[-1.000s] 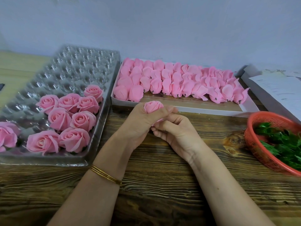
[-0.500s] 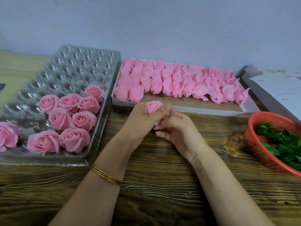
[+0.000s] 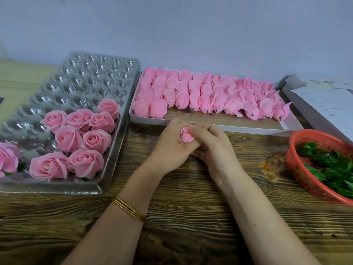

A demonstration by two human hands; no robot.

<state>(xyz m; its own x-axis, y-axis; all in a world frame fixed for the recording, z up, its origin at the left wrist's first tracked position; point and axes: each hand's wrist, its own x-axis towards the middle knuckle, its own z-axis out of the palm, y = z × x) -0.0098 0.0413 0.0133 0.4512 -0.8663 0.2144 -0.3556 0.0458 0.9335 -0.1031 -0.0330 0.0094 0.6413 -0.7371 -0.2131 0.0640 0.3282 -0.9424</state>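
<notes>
Now | left hand [image 3: 170, 148] and right hand [image 3: 214, 148] both grip pink rosebud [image 3: 186, 135] (petals furled) | above wooden table [image 3: 181, 207]

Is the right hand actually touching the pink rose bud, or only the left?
Touching. Head view: the right hand curls its fingers against the rose bud with no gap; the left hand cups its other side.

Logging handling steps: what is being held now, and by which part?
A pink rosebud, gripped by its lower sides between the left hand and the right hand; its top shows.
</notes>
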